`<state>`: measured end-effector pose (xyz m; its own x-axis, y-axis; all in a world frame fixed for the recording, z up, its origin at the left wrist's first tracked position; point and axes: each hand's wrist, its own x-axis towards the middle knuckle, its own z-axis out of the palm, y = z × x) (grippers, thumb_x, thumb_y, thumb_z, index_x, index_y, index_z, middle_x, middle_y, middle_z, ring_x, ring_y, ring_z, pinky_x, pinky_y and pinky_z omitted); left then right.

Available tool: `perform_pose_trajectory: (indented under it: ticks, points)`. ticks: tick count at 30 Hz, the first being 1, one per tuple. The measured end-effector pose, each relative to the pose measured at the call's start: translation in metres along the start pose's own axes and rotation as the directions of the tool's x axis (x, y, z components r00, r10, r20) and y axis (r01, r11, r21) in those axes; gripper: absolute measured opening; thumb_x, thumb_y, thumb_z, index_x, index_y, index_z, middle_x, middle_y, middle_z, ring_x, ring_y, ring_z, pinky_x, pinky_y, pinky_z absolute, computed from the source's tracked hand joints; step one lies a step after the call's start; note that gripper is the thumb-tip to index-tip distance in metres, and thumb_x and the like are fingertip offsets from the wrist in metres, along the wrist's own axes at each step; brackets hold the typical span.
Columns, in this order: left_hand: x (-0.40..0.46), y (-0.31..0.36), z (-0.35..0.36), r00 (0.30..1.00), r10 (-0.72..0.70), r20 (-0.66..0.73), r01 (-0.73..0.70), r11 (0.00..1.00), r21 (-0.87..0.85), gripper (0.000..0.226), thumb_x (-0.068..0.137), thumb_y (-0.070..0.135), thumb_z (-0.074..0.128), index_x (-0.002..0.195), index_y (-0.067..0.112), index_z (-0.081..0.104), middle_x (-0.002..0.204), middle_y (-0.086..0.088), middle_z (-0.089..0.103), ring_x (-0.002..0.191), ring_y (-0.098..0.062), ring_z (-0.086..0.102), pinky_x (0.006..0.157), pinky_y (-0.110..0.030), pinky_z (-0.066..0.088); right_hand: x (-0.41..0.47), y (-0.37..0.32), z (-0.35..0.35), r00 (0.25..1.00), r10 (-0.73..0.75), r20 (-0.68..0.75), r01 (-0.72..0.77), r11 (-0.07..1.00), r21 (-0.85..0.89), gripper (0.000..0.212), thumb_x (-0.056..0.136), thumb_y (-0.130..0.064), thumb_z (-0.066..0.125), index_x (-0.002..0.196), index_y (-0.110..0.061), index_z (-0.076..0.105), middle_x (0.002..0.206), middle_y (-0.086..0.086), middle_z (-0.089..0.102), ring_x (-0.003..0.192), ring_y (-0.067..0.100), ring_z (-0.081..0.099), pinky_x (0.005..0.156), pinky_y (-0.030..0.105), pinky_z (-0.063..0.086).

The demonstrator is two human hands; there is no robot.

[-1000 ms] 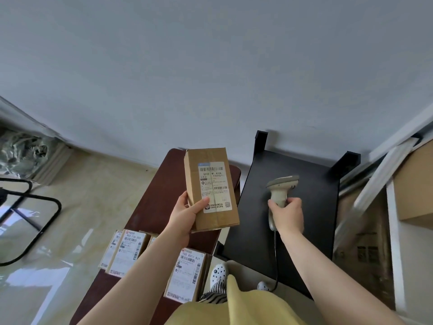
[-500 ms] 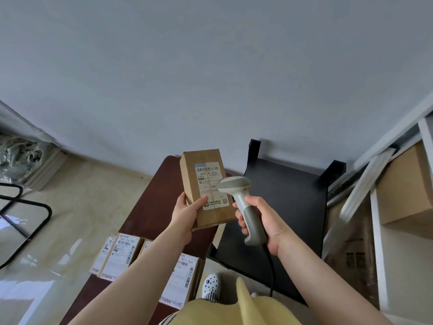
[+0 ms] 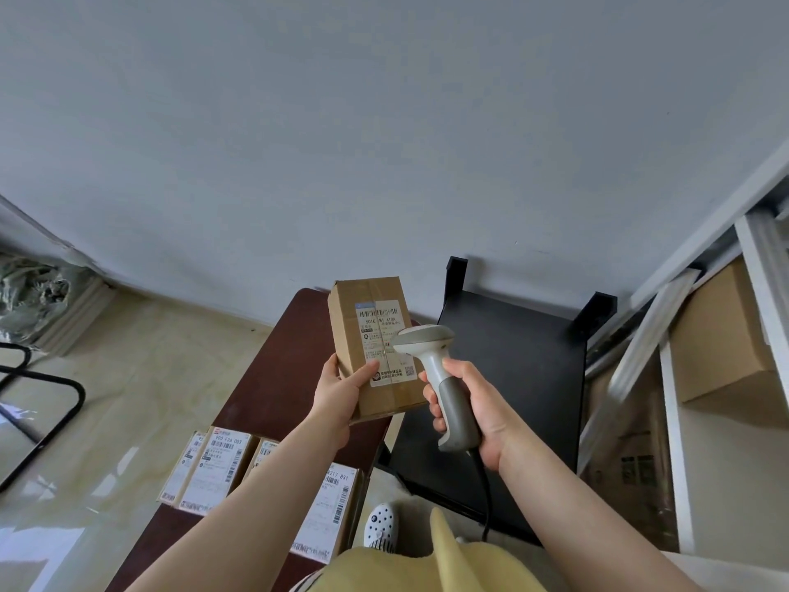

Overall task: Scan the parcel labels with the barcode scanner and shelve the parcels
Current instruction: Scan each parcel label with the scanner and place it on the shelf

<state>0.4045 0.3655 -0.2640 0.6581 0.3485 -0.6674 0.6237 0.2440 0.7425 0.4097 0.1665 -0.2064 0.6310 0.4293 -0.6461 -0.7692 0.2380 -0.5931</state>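
While the right hand (image 3: 478, 414) curls its fingers (image 3: 433, 410) round the grey grip of the barcode scanner (image 3: 439, 378), the scanner's pale head sits just in front of the white shipping label (image 3: 384, 341), covering the label's lower right part at the centre of the frame. A second ago that same hand was only closing on the scanner as it lay on the black stand (image 3: 512, 378) at right of centre; it has since lifted the tool and swung it left to the box, and over the last half second it has barely shifted. The left hand (image 3: 341, 393) holds the cardboard parcel (image 3: 371, 348) upright, thumb pressed over the label's lower left corner and the other fingers hidden behind the box, much as it did before.

That move puts the scan itself in hand, I judge; whether the reader has triggered cannot be told, since no beam shows. Shelving of this parcel is not yet done, and the white shelving unit (image 3: 674, 442) stands at the right edge. Four more labelled parcels (image 3: 222, 467) lie on the dark brown table (image 3: 273, 378) at lower left, partly hidden by the left forearm.
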Motion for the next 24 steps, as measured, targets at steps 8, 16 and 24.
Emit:
perform_pose_trajectory:
  ticks: [8,16,24]
  points:
    - [-0.002,-0.008,0.006,0.999,0.003,0.039,-0.004,0.999,0.045,0.077,0.084,0.03,0.08,0.149,0.029,0.039,0.125,-0.001,0.065,0.106,-0.024,0.068,0.085,-0.048,0.061,0.006,-0.014,0.004,0.998,-0.055,0.035,0.053,0.997,0.049,0.037,0.095,-0.041,0.052,0.107,-0.007,0.063,0.073,0.001,0.058,0.059,0.01,0.049,0.054,0.021,0.043]
    - [-0.005,-0.01,0.009,0.999,-0.01,0.043,0.007,0.998,0.065,0.078,0.084,0.029,0.081,0.149,0.031,0.037,0.126,-0.002,0.064,0.108,-0.026,0.067,0.087,-0.051,0.06,0.008,-0.015,0.005,0.999,-0.036,0.009,0.036,0.999,0.001,0.036,0.096,-0.04,0.05,0.103,-0.007,0.063,0.072,0.002,0.058,0.057,0.01,0.05,0.054,0.022,0.043]
    - [-0.007,-0.01,0.008,0.999,-0.011,0.051,0.007,0.997,0.073,0.08,0.085,0.03,0.08,0.151,0.03,0.035,0.127,-0.002,0.064,0.107,-0.025,0.068,0.084,-0.048,0.061,0.007,-0.014,0.005,0.998,-0.059,0.014,0.059,0.998,0.022,0.036,0.096,-0.04,0.053,0.106,-0.007,0.064,0.073,0.002,0.06,0.06,0.01,0.052,0.057,0.023,0.044]
